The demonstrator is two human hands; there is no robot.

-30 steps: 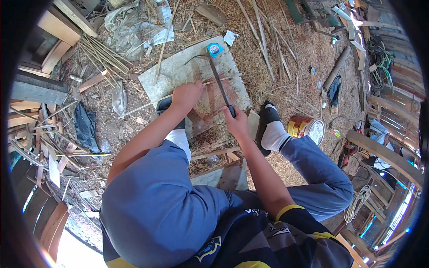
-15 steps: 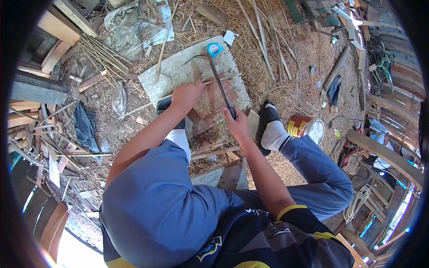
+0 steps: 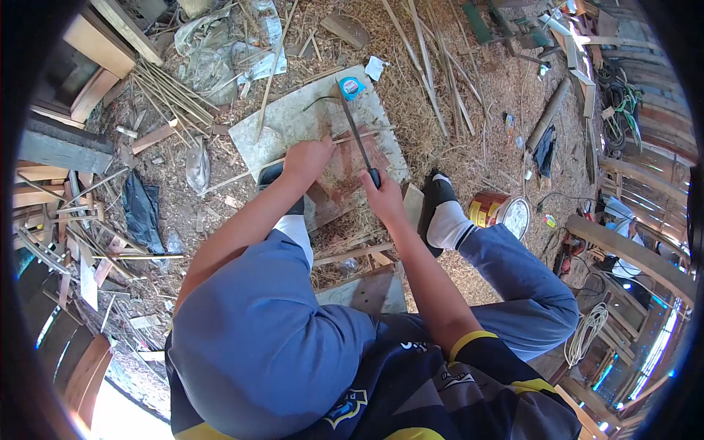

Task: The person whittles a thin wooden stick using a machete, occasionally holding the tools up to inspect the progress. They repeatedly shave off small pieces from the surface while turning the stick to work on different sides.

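Observation:
My right hand [image 3: 384, 198] is closed around the black handle of a long-bladed knife [image 3: 355, 128]. The narrow dark blade points away from me, across a thin wooden strip. My left hand [image 3: 308, 158] grips this strip [image 3: 238, 178], which runs out to the left and also shows right of the fingers. Beneath both hands lies a worn, pale board [image 3: 293, 117] with a reddish patch. A blue tape measure [image 3: 350, 88] rests near the board's far edge, close to the blade's tip. Beside it is a dark curved piece [image 3: 317, 101], too small to identify.
A paint bucket [image 3: 513, 215] stands right of my foot. Bundled wooden strips [image 3: 165, 95] and a black plastic bag [image 3: 141, 209] lie to the left. Long strips [image 3: 433, 73] cross the shavings-covered ground ahead. Coiled cord [image 3: 587, 334] sits at right, near a thick beam [image 3: 631, 253].
The knife and my right hand have shifted slightly toward the left and nearer me. My left hand stays almost in place on the strip.

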